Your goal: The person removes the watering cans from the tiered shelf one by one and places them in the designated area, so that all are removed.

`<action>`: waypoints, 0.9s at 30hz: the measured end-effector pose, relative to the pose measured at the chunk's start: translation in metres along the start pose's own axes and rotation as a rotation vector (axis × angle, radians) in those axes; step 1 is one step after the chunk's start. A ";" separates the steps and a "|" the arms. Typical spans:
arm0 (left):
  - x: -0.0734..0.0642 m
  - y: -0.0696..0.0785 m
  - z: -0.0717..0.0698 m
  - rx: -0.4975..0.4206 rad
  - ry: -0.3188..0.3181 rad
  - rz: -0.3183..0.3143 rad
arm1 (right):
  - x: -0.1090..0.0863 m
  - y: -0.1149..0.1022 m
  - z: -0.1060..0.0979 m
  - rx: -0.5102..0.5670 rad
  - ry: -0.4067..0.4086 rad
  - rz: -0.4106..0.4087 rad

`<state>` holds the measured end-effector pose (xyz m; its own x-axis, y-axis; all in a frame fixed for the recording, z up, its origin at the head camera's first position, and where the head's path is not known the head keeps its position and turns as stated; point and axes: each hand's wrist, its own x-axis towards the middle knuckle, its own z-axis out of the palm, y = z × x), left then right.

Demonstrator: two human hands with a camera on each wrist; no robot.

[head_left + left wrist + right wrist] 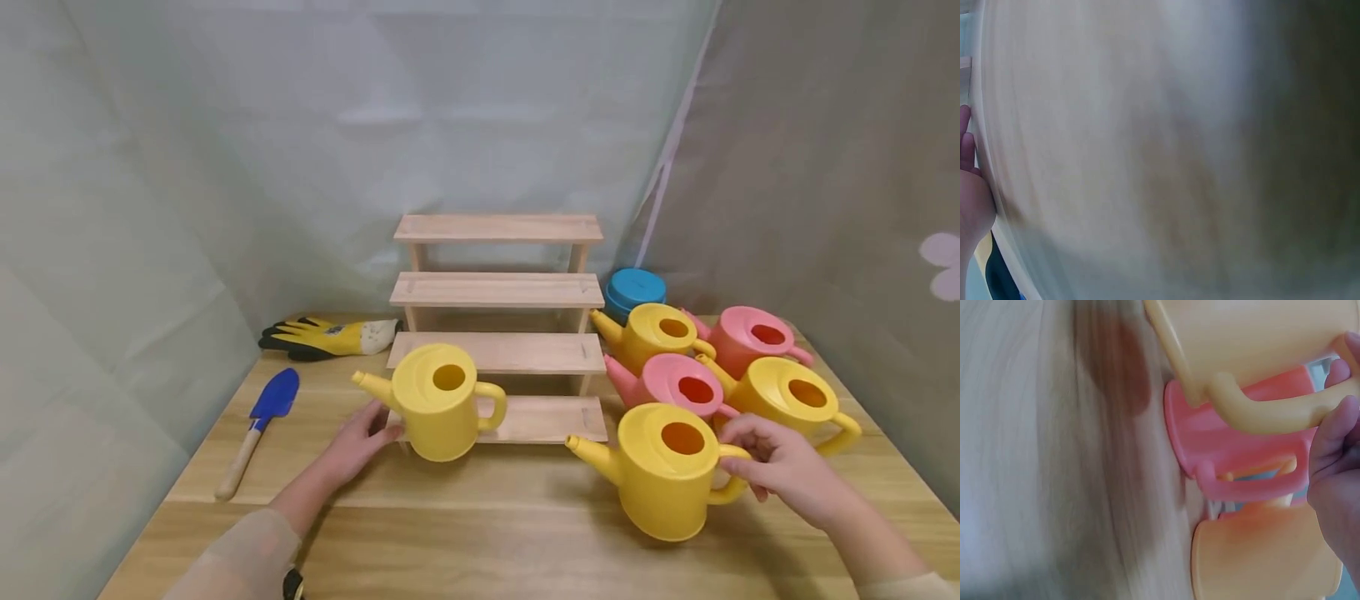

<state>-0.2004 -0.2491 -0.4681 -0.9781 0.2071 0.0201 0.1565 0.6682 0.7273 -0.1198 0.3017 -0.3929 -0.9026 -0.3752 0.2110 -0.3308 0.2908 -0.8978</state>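
Note:
A yellow watering can (667, 475) is held by my right hand (787, 471), fingers and thumb pinching its handle. In the right wrist view the can's base is raised off the table, and its handle (1272, 415) lies between thumb and fingers. My left hand (360, 446) is at the left end of the lowest step of a wooden tiered stand (543, 419), thumb near the board's end. Some of its fingers are hidden behind the spout of a second yellow watering can (438, 417), which stands on that step. The left wrist view catches only part of this hand (972, 194).
Further yellow cans (795, 396) and pink watering cans (678, 379) crowd the table's right side. Behind them is a blue round container (636, 287). On the left lie a blue trowel (276, 396) and yellow-black gloves (326, 337). Fabric (487, 108) hangs behind the table (487, 533).

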 end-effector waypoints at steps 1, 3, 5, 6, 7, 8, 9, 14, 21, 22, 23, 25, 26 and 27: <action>-0.001 -0.001 0.001 -0.002 0.001 -0.005 | -0.001 0.002 0.000 0.003 -0.007 0.000; -0.003 -0.003 0.001 0.002 0.000 -0.015 | -0.004 0.005 0.000 0.007 -0.016 0.004; -0.004 -0.003 0.001 0.005 -0.006 -0.018 | -0.007 0.007 -0.001 0.005 -0.019 0.007; -0.004 -0.003 0.001 0.002 -0.007 -0.024 | -0.008 0.008 -0.001 0.006 -0.022 0.010; -0.004 -0.002 0.001 -0.002 -0.008 -0.027 | -0.009 0.009 -0.002 0.007 -0.028 0.014; -0.003 -0.002 0.001 -0.002 -0.011 -0.025 | -0.011 0.010 -0.003 0.007 -0.033 0.020; -0.003 -0.001 0.001 -0.004 -0.011 -0.029 | -0.012 0.010 -0.003 0.008 -0.041 0.024; -0.001 0.000 0.000 -0.006 -0.013 -0.028 | -0.015 0.012 -0.005 0.014 -0.075 0.057; -0.001 0.000 -0.001 0.004 -0.011 -0.034 | -0.016 0.016 -0.009 0.085 -0.191 0.066; -0.002 0.000 -0.001 0.005 -0.011 -0.037 | -0.016 0.017 -0.010 0.099 -0.213 0.073; -0.002 0.000 -0.001 0.006 -0.012 -0.040 | -0.015 0.017 -0.011 0.115 -0.236 0.080; -0.002 0.001 -0.001 0.005 -0.014 -0.042 | -0.015 0.018 -0.013 0.141 -0.279 0.097; -0.002 0.001 -0.001 0.007 -0.014 -0.042 | -0.014 0.019 -0.014 0.152 -0.296 0.102; -0.002 0.001 -0.001 0.007 -0.014 -0.045 | -0.014 0.019 -0.015 0.160 -0.313 0.112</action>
<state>-0.1983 -0.2493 -0.4671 -0.9822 0.1866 -0.0217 0.1136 0.6817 0.7228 -0.1176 0.3257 -0.4072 -0.7949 -0.6067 0.0018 -0.1650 0.2133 -0.9630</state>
